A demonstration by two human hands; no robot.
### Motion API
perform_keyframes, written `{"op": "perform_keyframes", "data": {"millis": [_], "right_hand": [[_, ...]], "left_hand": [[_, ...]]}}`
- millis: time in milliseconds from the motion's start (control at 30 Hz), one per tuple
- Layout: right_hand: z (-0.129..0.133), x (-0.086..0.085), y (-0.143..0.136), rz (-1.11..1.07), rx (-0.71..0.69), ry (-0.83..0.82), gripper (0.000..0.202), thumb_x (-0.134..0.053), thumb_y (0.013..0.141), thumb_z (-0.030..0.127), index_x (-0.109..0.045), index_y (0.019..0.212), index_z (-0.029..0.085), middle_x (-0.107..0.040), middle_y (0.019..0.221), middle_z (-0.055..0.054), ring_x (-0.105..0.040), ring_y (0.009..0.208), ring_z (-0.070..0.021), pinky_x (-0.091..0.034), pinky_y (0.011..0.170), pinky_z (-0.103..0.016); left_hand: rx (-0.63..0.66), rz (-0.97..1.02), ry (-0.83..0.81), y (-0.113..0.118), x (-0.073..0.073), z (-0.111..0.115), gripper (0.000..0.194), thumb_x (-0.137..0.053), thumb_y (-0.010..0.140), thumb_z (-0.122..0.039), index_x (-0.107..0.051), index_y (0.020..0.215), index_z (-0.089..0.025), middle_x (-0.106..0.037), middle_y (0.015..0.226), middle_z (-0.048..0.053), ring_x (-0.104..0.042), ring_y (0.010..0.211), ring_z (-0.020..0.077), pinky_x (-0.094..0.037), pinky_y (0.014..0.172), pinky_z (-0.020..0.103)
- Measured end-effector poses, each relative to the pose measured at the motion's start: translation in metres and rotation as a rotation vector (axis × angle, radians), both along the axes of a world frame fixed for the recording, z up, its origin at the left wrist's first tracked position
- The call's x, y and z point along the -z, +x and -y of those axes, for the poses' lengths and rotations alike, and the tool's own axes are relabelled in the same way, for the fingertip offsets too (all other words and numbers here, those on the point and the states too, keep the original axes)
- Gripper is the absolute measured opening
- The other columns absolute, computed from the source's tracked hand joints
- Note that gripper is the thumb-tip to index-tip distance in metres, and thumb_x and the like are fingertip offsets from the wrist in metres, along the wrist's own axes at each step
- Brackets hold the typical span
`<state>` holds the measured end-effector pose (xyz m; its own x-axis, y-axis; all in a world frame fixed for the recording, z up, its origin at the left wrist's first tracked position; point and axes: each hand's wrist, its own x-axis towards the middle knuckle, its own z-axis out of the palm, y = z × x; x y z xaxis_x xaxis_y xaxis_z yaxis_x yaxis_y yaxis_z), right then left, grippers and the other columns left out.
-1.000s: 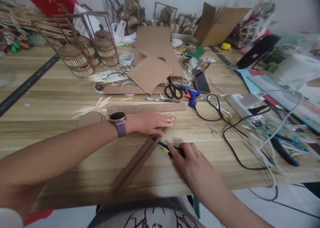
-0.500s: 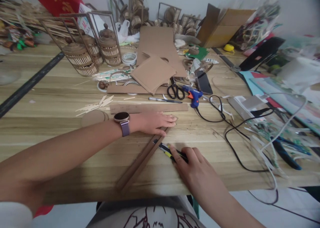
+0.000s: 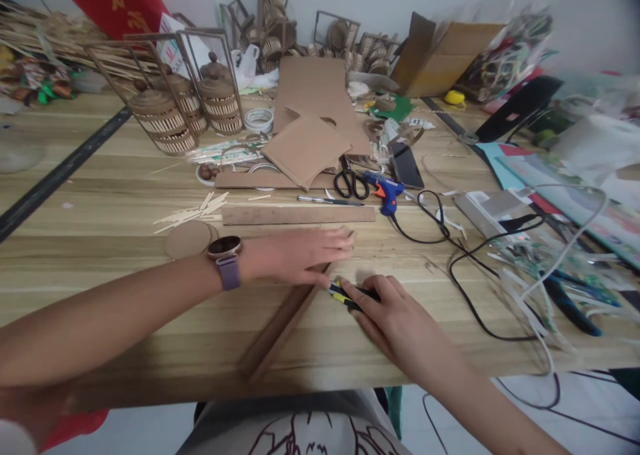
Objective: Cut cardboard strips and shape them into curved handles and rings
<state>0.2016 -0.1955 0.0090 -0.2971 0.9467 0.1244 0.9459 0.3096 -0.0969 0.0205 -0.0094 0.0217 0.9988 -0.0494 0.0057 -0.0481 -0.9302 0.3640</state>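
Observation:
My left hand (image 3: 310, 252) lies with outstretched fingers over the far end of a long brown cardboard strip (image 3: 274, 328), pressing it to the table. The strip slants from under the palm toward the table's near edge, and a lengthwise line divides it. In my right hand (image 3: 395, 312) is a black and yellow utility knife (image 3: 345, 298), its front end pointing left. The knife's tip is beside my left thumb, near the strip's right edge; whether the blade touches the cardboard I cannot tell. My left hand hides the strip's far end.
Beyond my hands lie another cardboard strip (image 3: 299, 215), a pen (image 3: 330, 200), black scissors (image 3: 351, 180) and a blue glue gun (image 3: 387, 192) with a black cord. Thin wooden sticks (image 3: 197, 212) and a cardboard disc (image 3: 188, 239) are to the left. Small lanterns (image 3: 165, 118) stand farther back.
The knife has shifted right, from over the strip to its right edge beside my left thumb. My left hand has moved slightly nearer me, still flat on the strip.

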Motion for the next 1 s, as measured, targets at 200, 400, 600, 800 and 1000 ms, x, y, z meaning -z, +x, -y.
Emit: {"op": "perform_keyframes", "data": {"millis": [200,400,600,800,1000], "right_hand": [[-0.009,-0.001,0.007,0.018,-0.004,-0.002,0.04,-0.051,0.095,0.026,-0.06,0.133,0.017,-0.058,0.101,-0.012,-0.059,0.087,-0.0238,-0.059,0.073,-0.04],[-0.02,-0.003,0.014,0.029,-0.027,0.002,0.04,-0.052,0.094,0.024,-0.061,0.132,0.017,-0.058,0.099,-0.012,-0.058,0.088,-0.0239,-0.059,0.074,-0.039],[-0.009,0.0,0.009,0.07,-0.013,0.049,0.04,-0.049,0.096,0.026,-0.06,0.133,0.015,-0.057,0.1,-0.013,-0.057,0.088,-0.0246,-0.059,0.073,-0.039],[-0.008,0.001,0.002,0.127,0.002,0.064,0.039,-0.047,0.097,0.025,-0.059,0.133,0.016,-0.057,0.097,-0.013,-0.057,0.088,-0.0249,-0.058,0.073,-0.04],[0.001,0.002,0.0,0.153,-0.014,0.101,0.041,-0.039,0.098,0.023,-0.057,0.133,0.012,-0.056,0.1,-0.015,-0.056,0.088,-0.0253,-0.059,0.071,-0.041]], "left_hand": [[-0.011,-0.183,-0.027,-0.015,0.005,0.0,0.102,-0.07,0.078,-0.063,-0.03,0.153,-0.007,-0.016,0.163,0.016,-0.012,0.152,0.0311,-0.011,0.124,0.041],[-0.047,-0.202,-0.025,-0.006,0.0,-0.005,0.102,-0.07,0.08,-0.06,-0.026,0.154,-0.006,-0.013,0.163,0.017,-0.013,0.152,0.0262,-0.012,0.124,0.035],[-0.046,-0.206,-0.037,-0.008,0.003,-0.006,0.105,-0.072,0.078,-0.06,-0.025,0.154,-0.004,-0.013,0.163,0.018,-0.013,0.152,0.0279,-0.013,0.124,0.037],[-0.052,-0.194,-0.073,-0.008,0.005,-0.006,0.105,-0.073,0.077,-0.059,-0.026,0.154,-0.004,-0.014,0.162,0.019,-0.012,0.152,0.0283,-0.013,0.124,0.038],[-0.049,-0.222,-0.047,-0.007,0.002,-0.006,0.105,-0.071,0.079,-0.06,-0.022,0.155,-0.008,-0.011,0.163,0.016,-0.012,0.152,0.0264,-0.013,0.124,0.04]]}}
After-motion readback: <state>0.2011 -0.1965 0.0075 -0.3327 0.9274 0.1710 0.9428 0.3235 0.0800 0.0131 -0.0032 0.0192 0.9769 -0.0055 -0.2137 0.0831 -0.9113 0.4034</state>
